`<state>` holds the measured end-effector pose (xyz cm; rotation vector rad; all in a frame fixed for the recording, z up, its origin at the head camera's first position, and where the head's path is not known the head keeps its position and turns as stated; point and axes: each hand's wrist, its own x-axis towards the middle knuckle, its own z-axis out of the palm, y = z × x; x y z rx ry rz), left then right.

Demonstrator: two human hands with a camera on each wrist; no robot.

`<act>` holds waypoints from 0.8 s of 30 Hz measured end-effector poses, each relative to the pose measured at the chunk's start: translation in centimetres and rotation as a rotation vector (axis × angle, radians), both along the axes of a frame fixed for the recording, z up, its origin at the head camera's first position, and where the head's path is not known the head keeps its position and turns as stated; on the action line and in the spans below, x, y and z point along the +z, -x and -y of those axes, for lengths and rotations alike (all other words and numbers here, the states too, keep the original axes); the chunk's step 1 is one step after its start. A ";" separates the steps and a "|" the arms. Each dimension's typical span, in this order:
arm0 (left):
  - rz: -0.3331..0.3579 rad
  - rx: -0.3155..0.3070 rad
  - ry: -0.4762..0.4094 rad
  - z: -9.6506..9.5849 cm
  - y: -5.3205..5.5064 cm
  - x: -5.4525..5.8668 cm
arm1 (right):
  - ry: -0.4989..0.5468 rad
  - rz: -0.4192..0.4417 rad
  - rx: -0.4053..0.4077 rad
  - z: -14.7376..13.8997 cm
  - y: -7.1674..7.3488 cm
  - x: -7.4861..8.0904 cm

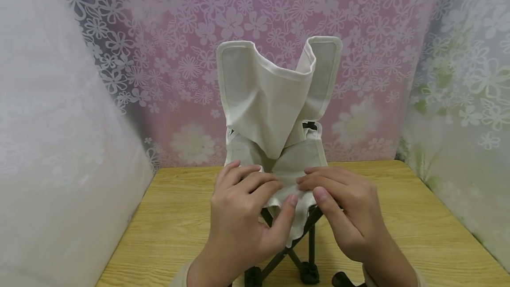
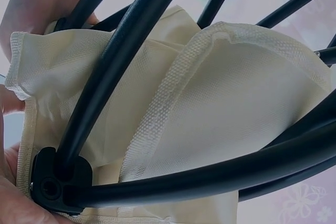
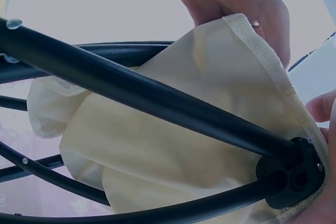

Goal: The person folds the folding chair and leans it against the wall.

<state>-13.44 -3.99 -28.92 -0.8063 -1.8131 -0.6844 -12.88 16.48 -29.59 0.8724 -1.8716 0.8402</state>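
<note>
A small folding camp chair with a cream fabric backrest (image 1: pixel 279 101), sagging between two upright side flaps, stands in front of me. Its fabric seat (image 1: pixel 296 167) hangs slack over crossed black tubes (image 1: pixel 312 236). My left hand (image 1: pixel 247 211) rests with bent fingers on the left of the seat's front part, thumb apart. On the right, my right hand (image 1: pixel 354 207) lays its fingers over the seat, thumb at the near edge. From below, black corner joints show at the fabric's edge: one joint (image 2: pixel 60 182) beside the left hand, another joint (image 3: pixel 291 174) beside the right.
The chair stands on a wood-grain table (image 1: pixel 175 216). A black foot (image 1: pixel 308 273) and another black end piece (image 1: pixel 341 279) show near the front. A pink flowered curtain (image 1: pixel 179 79) hangs behind, with pale sheets at both sides.
</note>
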 end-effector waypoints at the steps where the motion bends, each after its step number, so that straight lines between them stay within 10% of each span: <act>1: -0.003 -0.003 -0.002 0.0 0.0 0.0 | 0.001 0.000 -0.001 0.1 0.0 0.0; 24: 0.013 -0.021 0.040 0.6 -0.3 -0.2 | 0.051 -0.047 0.120 0.2 0.5 -0.5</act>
